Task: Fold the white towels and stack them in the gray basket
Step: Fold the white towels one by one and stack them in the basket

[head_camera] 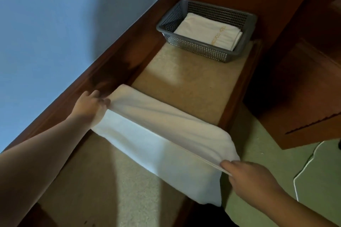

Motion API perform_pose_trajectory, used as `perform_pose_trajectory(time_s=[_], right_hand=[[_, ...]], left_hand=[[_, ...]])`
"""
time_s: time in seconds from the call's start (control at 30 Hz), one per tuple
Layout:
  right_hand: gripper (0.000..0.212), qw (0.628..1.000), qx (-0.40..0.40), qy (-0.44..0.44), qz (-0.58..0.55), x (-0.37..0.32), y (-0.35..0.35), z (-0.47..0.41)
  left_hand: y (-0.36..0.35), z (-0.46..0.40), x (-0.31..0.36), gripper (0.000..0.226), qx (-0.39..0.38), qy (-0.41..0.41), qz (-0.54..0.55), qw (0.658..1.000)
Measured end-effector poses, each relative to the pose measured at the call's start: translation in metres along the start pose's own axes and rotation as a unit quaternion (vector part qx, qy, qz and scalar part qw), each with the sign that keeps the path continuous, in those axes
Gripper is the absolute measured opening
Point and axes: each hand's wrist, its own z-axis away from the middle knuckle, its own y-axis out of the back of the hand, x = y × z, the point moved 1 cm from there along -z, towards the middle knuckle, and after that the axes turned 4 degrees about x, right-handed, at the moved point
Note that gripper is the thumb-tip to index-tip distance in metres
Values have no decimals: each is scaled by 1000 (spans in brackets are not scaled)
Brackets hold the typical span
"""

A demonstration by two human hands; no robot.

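Towel [156, 134], white, one piece, mid-fold: doubled over itself and stretched across the beige top of the bench [193, 79], its near portion hanging past the bench's front edge. Left hand [90, 105], at the far-left corner of the towel, fingers curled and pinching the bunched cloth beside the dark wooden rail along the wall. Right hand [247, 177], at the near-right corner, thumb and fingers pinching the layered edges together; the two hands are well apart, one at each end of the fold, with the cloth drawn between them. Gray basket [184, 42], perforated plastic, rectangular, standing at the far end of the bench against the wooden upright, well apart from the towel in hand. Folded towels [208, 31], white, lying flat inside the basket, the top one bearing gold lettering too small to read; the number of pieces in the stack cannot be told. Wall [55, 24], blue, to the left. Wooden furniture [295, 61], reddish-brown, to the right. Floor [267, 153], pale green, below right, with a white cord [302, 162] lying on it.
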Motion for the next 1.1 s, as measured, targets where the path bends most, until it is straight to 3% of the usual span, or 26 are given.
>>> perform_pose_trajectory(time_s=[0.07,0.13,0.23,0.3,0.37,0.47,0.57,0.67,0.7,0.77,0.87,0.93,1.0,1.1], right_hand=[[26,999,-19,25,13,-12,-16,9],[32,999,-39,36,-9,-17,-40,14],[42,997,-58,40,-29,-19,-75,17],[48,997,-65,31,-29,-20,-89,15],[50,997,-60,31,-23,-19,-99,13],[48,998,-22,35,-43,-17,-102,15],[53,996,74,56,-15,-21,-93,24],[58,993,100,59,-8,-26,-86,35],[59,993,96,59,-20,-27,-85,37],[57,994,80,63,-33,-27,-90,41],[51,995,19,90,-41,-22,-88,46],[53,993,-47,53,-96,-13,-77,42],[52,989,-57,1,-139,-1,-67,31],[50,982,-33,-77,-171,21,-59,7]], left_hand=[[-19,21,1,30,-5,18,-29,999],[-31,43,10,28,-3,107,79,991],[-49,60,40,25,-15,263,265,928],[-62,64,57,27,-35,386,405,828],[-68,62,70,31,-34,440,515,735],[-66,55,78,42,-1,491,641,590],[-67,48,74,59,10,477,758,445],[-66,40,68,47,61,507,807,295],[-68,40,67,43,69,522,810,260],[-69,42,70,42,56,519,817,246],[-75,50,86,67,25,491,827,274],[-67,58,105,80,11,497,817,292],[-57,65,131,88,-11,504,808,304],[-43,77,181,75,-59,508,800,313]])
